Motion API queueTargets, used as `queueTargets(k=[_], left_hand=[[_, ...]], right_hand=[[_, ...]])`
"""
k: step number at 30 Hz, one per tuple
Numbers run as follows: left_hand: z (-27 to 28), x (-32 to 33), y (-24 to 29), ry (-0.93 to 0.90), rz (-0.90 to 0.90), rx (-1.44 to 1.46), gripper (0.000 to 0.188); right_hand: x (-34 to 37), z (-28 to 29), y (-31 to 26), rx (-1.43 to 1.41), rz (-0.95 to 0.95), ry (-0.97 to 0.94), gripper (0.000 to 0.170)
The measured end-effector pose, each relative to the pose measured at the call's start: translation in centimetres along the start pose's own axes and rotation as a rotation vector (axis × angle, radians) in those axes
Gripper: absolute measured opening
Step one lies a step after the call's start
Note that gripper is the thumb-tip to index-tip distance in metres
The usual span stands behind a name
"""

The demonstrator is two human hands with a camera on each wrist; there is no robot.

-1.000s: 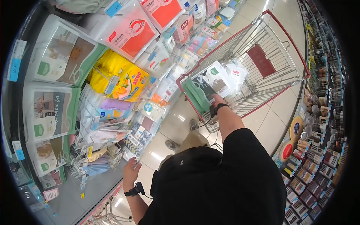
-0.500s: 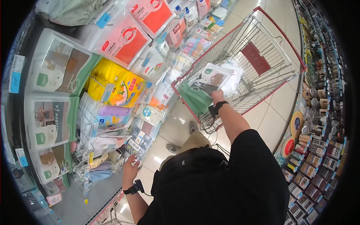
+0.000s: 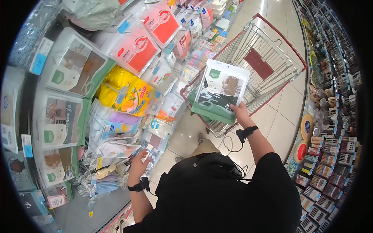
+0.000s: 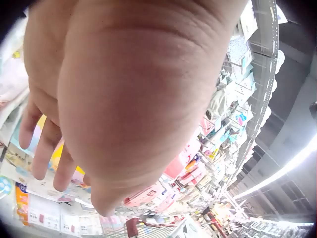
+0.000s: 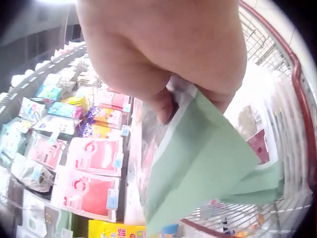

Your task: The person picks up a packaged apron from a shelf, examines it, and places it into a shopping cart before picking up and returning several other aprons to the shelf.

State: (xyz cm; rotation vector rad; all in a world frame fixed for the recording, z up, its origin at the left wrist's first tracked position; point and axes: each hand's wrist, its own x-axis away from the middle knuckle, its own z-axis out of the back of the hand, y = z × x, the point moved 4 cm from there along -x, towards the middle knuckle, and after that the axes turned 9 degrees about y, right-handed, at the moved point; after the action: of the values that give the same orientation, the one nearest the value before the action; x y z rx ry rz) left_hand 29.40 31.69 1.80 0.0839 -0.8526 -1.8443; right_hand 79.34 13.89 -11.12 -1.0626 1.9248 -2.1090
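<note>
My right hand (image 3: pixel 242 113) pinches the right edge of a flat packet (image 3: pixel 223 83) with a white top, a dark band and a green bottom. The packet is tilted face-up over the near end of the shopping cart (image 3: pixel 289 83). In the right wrist view, the thumb (image 5: pixel 163 105) presses on the packet's green back (image 5: pixel 203 153), and a second green-ended packet (image 5: pixel 257 183) lies in the cart below. My left hand (image 3: pixel 138 165) holds nothing, its fingers loosely spread beside the low shelf goods. In the left wrist view, the left fingers (image 4: pixel 47 156) hang relaxed.
Shelves on the left carry similar green-edged packets (image 3: pixel 62 122), yellow bags (image 3: pixel 134 95) and red-and-white packs (image 3: pixel 134 48). Small goods fill the right-hand rack (image 3: pixel 330 155). Tiled floor (image 3: pixel 278 126) runs between, and a cable (image 3: pixel 232 149) hangs from my right wrist.
My right hand has raised the packet from inside the cart, so it shows larger and faces up. The left hand has shifted slightly forward along the shelf.
</note>
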Motion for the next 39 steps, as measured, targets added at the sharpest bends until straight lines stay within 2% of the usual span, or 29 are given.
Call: queueTargets(k=[1, 3, 5, 7, 9, 11, 12, 13, 16, 19, 20, 21, 23, 24, 30, 33, 35, 37, 39], left_hand=[[0.1, -0.3, 0.4, -0.008, -0.045, 0.022, 0.049], [0.7, -0.6, 0.7, -0.021, -0.014, 0.075, 0.052], [1.3, -0.6, 1.9, -0.076, -0.050, 0.325, 0.054], [2.9, 0.0, 3.5, -0.077, -0.047, 0.319, 0.054], [3.9, 0.7, 5.0, -0.138, -0.212, 0.355, 0.057], [4.9, 1.8, 5.8, -0.133, -0.226, 0.440, 0.058], [5.1, 2.4, 6.0, -0.145, -0.244, 0.513, 0.060], [5.3, 2.7, 5.7, -0.119, -0.234, 0.523, 0.060], [5.0, 4.0, 4.4, -0.135, -0.202, 0.861, 0.062], [5.5, 5.4, 4.3, -0.111, -0.185, 1.038, 0.062], [5.7, 5.5, 4.4, 0.000, -0.208, 1.068, 0.055], [5.9, 5.9, 4.0, 0.024, -0.200, 1.076, 0.055], [6.6, 6.7, 2.6, 0.222, -0.172, 0.892, 0.044], [6.5, 7.0, 1.9, 0.267, -0.155, 0.929, 0.033], [7.1, 9.0, -0.3, 0.460, -0.090, 1.038, 0.029], [6.7, 9.6, -2.0, 0.517, -0.064, 1.002, 0.028], [7.1, 10.4, -2.6, 0.614, -0.073, 1.031, 0.028], [7.4, 11.1, -4.2, 0.662, -0.049, 1.026, 0.028], [9.1, 12.0, -5.7, 0.728, -0.067, 1.063, 0.029]], right_hand=[[1.3, -0.8, -1.3, 0.005, 0.027, -0.070, 0.032], [3.7, -2.8, -3.4, 0.002, 0.052, -0.099, 0.031], [5.7, -4.9, -5.1, 0.031, 0.075, -0.191, 0.032], [7.8, -7.2, -6.5, 0.040, 0.087, -0.265, 0.032], [9.7, -9.6, -7.6, 0.060, 0.108, -0.336, 0.033], [11.9, -12.3, -8.4, -0.106, 0.129, -0.445, 0.026], [12.6, -13.5, -8.5, -0.091, 0.131, -0.481, 0.025], [13.3, -14.5, -8.7, -0.080, 0.132, -0.509, 0.025], [16.4, -17.9, -9.8, -0.035, 0.144, -0.631, 0.023], [19.0, -20.9, -10.2, 0.052, 0.152, -0.738, 0.025], [19.8, -21.8, -10.3, 0.045, 0.159, -0.756, 0.026], [20.6, -22.7, -10.4, 0.055, 0.156, -0.779, 0.026], [22.2, -24.3, -10.7, 0.109, 0.166, -0.854, 0.027], [22.7, -25.0, -10.7, 0.118, 0.165, -0.875, 0.027], [25.1, -28.3, -10.8, 0.199, 0.250, -0.974, 0.030], [25.3, -29.4, -10.6, 0.270, 0.380, -1.005, 0.031], [25.4, -29.9, -10.2, 0.115, 0.324, -0.975, 0.032], [22.9, -28.9, -7.7, 0.297, 0.237, -0.954, 0.032], [22.0, -28.8, -5.5, 0.364, 0.230, -0.954, 0.032]])
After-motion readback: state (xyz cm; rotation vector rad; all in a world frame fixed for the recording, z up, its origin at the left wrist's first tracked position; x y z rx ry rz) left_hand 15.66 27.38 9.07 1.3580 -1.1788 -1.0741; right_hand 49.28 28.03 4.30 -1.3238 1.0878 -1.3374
